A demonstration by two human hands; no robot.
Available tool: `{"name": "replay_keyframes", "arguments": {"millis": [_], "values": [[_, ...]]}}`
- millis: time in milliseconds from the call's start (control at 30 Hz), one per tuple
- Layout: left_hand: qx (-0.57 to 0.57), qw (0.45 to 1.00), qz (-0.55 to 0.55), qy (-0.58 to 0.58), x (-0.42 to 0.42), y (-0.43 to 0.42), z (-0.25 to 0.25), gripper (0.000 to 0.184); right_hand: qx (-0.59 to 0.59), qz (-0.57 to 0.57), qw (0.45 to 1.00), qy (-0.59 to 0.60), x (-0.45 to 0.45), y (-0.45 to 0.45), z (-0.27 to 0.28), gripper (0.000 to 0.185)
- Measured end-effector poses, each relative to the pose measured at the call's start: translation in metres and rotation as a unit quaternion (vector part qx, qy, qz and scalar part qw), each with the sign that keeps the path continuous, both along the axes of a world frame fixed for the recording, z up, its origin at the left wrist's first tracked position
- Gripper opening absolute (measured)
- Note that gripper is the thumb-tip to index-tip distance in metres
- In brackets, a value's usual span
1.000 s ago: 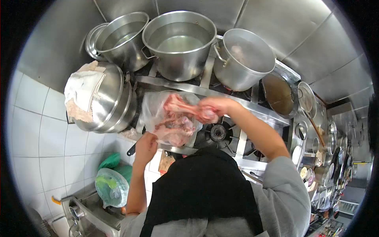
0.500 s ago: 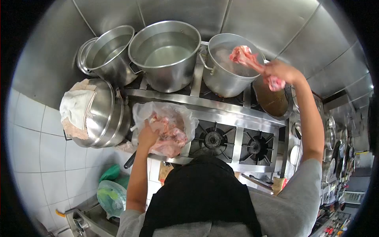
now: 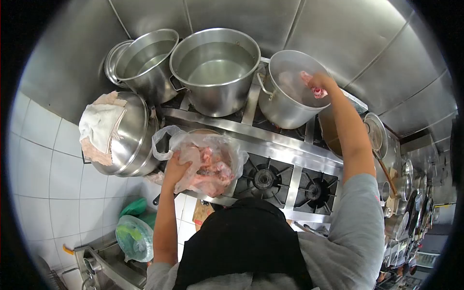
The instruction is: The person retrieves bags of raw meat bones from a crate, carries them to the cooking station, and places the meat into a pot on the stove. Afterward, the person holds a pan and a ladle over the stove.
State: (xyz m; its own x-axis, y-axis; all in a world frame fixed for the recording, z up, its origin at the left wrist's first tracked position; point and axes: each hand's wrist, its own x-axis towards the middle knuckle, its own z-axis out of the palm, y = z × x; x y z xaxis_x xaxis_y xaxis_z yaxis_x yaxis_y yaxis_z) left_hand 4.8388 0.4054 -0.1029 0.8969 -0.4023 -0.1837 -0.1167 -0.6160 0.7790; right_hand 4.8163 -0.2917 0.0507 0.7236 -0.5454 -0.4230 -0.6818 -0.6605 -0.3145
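Observation:
My right hand (image 3: 323, 83) is closed around a raw meaty bone (image 3: 316, 92), holding it inside the mouth of the right-hand pot (image 3: 285, 107), which has cloudy liquid in it. At the front left of the stove, my left hand (image 3: 177, 168) grips the side of a clear plastic bag (image 3: 192, 153). Several pink pieces of raw meat and bone (image 3: 212, 170) lie within that open bag. Part of the left hand's fingers is hidden by the plastic.
Two water-filled pots, a large one (image 3: 212, 94) and a narrower one (image 3: 145, 79), stand at the back. A lidded steel pot (image 3: 133, 140) with a cloth (image 3: 102, 128) on it is left of the bag. Burners (image 3: 265, 179) sit in front. A strainer (image 3: 374, 133) is at right.
My right hand has lowered the bone from above the pot's rim into its mouth. My left hand has shifted from over the meat to the bag's left side.

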Motion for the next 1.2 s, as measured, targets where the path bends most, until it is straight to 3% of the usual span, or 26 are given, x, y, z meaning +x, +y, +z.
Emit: {"name": "replay_keyframes", "arguments": {"millis": [100, 200, 300, 433, 533, 633, 700, 733, 767, 833, 867, 967, 1067, 1167, 1200], "values": [[-0.011, 1.000, -0.012, -0.012, -0.014, -0.004, 0.031, 0.068, 0.002, -0.063, 0.991, 0.116, 0.005, 0.007, -0.003, 0.028], [-0.061, 0.998, -0.012, 0.004, -0.006, 0.006, -0.011, 0.064, -0.178, 0.027, 0.982, 0.054, -0.004, 0.023, 0.011, 0.027], [0.047, 0.987, -0.060, -0.141, -0.012, 0.007, 0.004, 0.062, -0.309, 0.044, 0.950, -0.018, -0.018, 0.050, 0.045, 0.034], [0.052, 0.992, -0.085, -0.073, -0.013, -0.003, 0.022, 0.058, -0.297, 0.069, 0.928, -0.214, -0.032, 0.088, 0.104, 0.036], [0.018, 0.992, -0.095, -0.078, -0.024, -0.004, 0.041, 0.054, -0.188, 0.153, 0.898, -0.367, -0.064, 0.169, 0.157, 0.031], [-0.002, 0.989, -0.128, -0.079, -0.036, -0.012, 0.050, 0.053, -0.089, 0.172, 0.887, -0.419, -0.126, 0.320, 0.193, 0.017], [0.047, 0.985, -0.141, -0.081, -0.049, 0.004, 0.043, 0.053, 0.135, 0.093, 0.893, -0.418, -0.161, 0.418, 0.198, 0.014], [0.053, 0.985, -0.151, -0.068, -0.060, -0.002, 0.043, 0.053, 0.133, 0.126, 0.875, -0.448, -0.166, 0.453, 0.185, 0.011], [0.063, 0.985, -0.142, -0.080, -0.050, -0.001, 0.051, 0.053, 0.188, 0.241, 0.825, -0.475, -0.155, 0.471, 0.159, 0.011], [0.091, 0.974, -0.186, -0.090, -0.051, 0.007, 0.049, 0.056, 0.145, 0.318, 0.865, -0.358, -0.123, 0.482, 0.081, 0.013], [0.082, 0.969, -0.200, -0.115, -0.058, 0.007, 0.044, 0.055, 0.171, 0.255, 0.866, -0.394, -0.110, 0.483, 0.030, 0.018], [0.054, 0.969, -0.205, -0.124, -0.078, 0.006, 0.045, 0.053, 0.062, 0.335, 0.921, -0.187, -0.073, 0.462, -0.085, 0.021], [0.036, 0.966, -0.211, -0.143, -0.103, 0.016, 0.030, 0.053, 0.016, 0.369, 0.909, -0.193, -0.045, 0.474, -0.128, 0.022], [0.044, 0.967, -0.177, -0.180, -0.110, 0.013, 0.034, 0.059, 0.088, 0.451, 0.847, -0.267, -0.003, 0.484, -0.169, 0.024], [0.071, 0.965, -0.165, -0.193, -0.110, 0.009, 0.035, 0.061, 0.081, 0.477, 0.850, -0.209, 0.004, 0.486, -0.170, 0.026]]}}
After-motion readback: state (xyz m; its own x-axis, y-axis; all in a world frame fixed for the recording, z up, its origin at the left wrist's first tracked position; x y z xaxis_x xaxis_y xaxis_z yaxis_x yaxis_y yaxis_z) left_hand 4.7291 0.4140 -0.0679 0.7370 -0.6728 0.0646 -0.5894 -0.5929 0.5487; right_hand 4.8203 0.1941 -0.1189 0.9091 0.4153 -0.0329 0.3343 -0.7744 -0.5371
